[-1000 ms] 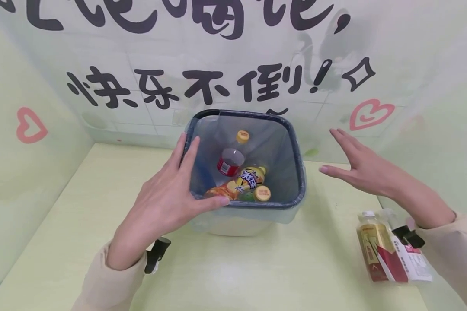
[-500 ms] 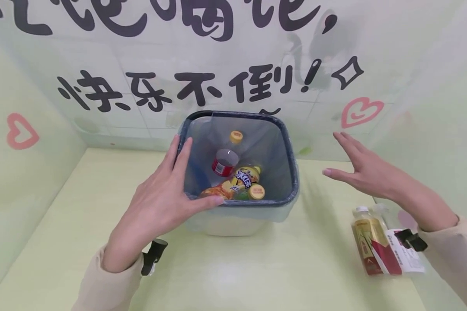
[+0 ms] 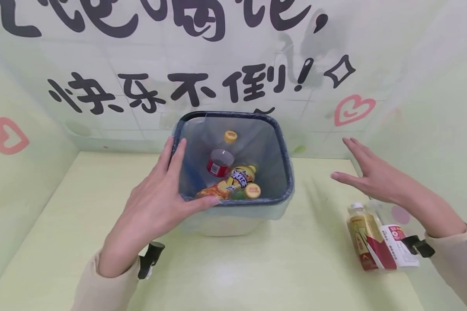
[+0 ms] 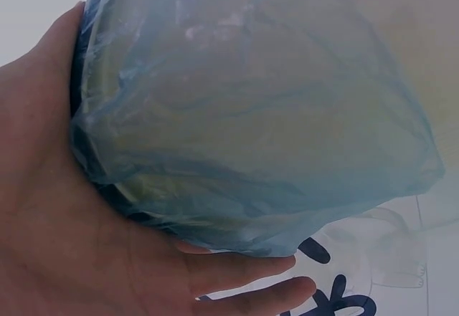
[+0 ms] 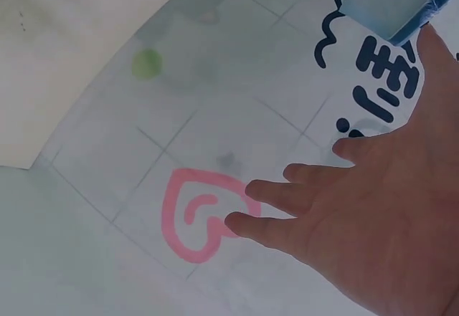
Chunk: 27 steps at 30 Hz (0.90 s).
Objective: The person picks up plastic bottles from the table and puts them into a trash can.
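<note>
A square bin (image 3: 233, 214) with a dark rim and a bluish plastic liner stands on the table. My left hand (image 3: 151, 201) lies against its front left corner, with fairly straight fingers along the left side and the thumb over the front rim. In the left wrist view, the palm touches the liner (image 4: 251, 137) at the rim. Inside the bin are an iced tea bottle (image 3: 239, 177), a clear bottle with a red label (image 3: 218, 167), and a yellow cap (image 3: 252, 191) on a partly hidden bottle. My right hand (image 3: 377, 177) hovers right of the bin, fingers spread, holding nothing.
Below my right hand, a bottle with a gold and red label (image 3: 367, 237) and a clear one with a white label (image 3: 401, 250) lie on the pale table (image 3: 225, 276). A printed wall (image 3: 140, 125) closes the back, with side walls left and right.
My right hand has drawn farther right, away from the bin. The left hand keeps its place on the bin's corner. The head view has shifted, so the bin and wall appear farther left.
</note>
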Motion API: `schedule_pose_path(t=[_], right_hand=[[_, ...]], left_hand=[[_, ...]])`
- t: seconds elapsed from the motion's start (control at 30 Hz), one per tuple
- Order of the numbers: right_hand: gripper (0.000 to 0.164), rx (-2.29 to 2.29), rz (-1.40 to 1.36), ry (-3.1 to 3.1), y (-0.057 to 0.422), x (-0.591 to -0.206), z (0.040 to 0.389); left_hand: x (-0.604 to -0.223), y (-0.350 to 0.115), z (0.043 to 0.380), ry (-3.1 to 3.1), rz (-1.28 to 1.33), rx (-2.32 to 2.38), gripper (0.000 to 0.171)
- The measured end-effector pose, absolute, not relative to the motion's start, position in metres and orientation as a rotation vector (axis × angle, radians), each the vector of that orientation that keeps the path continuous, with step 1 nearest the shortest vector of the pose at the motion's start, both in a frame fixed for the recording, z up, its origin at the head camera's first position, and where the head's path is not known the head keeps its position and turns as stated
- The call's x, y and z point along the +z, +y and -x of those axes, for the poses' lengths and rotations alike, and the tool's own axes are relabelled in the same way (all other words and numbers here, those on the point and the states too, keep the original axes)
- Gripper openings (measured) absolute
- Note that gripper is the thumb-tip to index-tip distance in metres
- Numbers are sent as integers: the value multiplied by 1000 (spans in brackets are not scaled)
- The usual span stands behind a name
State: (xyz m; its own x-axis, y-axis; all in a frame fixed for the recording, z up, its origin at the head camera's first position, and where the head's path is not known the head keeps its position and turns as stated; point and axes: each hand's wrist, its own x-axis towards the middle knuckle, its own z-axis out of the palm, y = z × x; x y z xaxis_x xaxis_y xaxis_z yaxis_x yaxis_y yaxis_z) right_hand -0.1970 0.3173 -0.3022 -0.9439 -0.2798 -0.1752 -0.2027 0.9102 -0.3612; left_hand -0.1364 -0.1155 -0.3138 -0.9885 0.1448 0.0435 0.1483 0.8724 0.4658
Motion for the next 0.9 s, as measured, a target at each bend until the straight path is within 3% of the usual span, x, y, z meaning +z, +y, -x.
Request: schedule_pose_path(t=[0.9], right_hand=[[105, -480, 218, 2901, 364, -367, 185]], left_hand=[[-317, -117, 134, -3015, 220, -786, 126]])
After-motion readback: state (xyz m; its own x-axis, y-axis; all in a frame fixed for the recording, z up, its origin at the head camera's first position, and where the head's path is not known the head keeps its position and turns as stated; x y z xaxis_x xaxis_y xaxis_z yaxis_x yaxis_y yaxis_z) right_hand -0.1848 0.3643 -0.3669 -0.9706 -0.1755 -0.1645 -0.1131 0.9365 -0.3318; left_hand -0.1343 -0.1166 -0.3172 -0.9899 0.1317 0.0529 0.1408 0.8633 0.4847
